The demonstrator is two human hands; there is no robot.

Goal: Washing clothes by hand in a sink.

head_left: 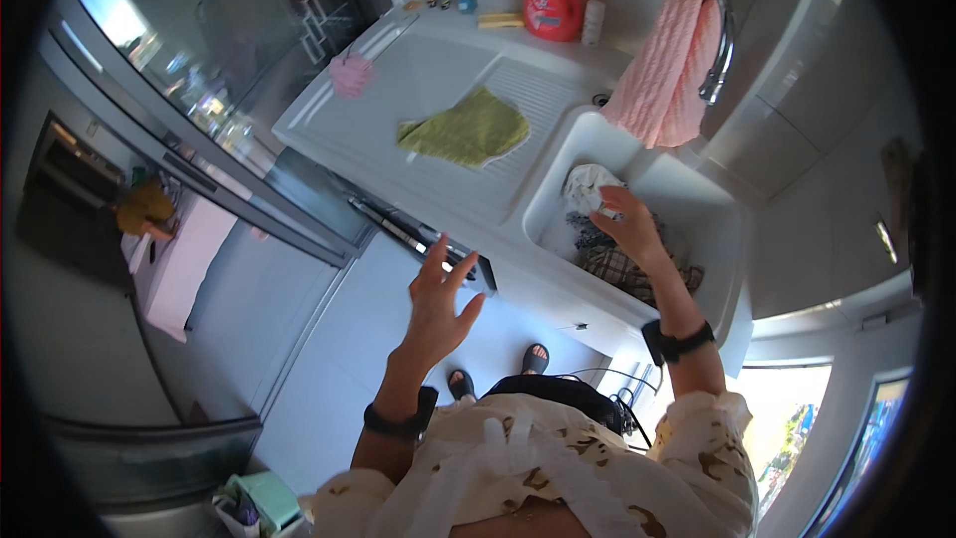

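My left hand (438,301) hangs in the air before the counter's front edge, fingers spread, with nothing in it. Over the sink basin (560,161) is my right hand (633,229), its fingers bent but apart and no object visible between them. Just beyond its fingertips lies a bunched white cloth (590,185); whether they touch it I cannot tell. Dark patterned cloth (588,232) and a brown checked cloth (622,269) lie in the basin, partly hidden by my right hand and forearm. A green cloth (468,128) is spread on the ribbed washboard (543,95) left of the basin.
A pink towel (665,60) hangs by the curved chrome faucet (725,40). Along the back ledge stand a red detergent bottle (553,5), a white cylinder (593,24) and a yellow brush (500,20). A pink mesh puff (351,73) sits left. Beyond the sliding door is another person (146,207).
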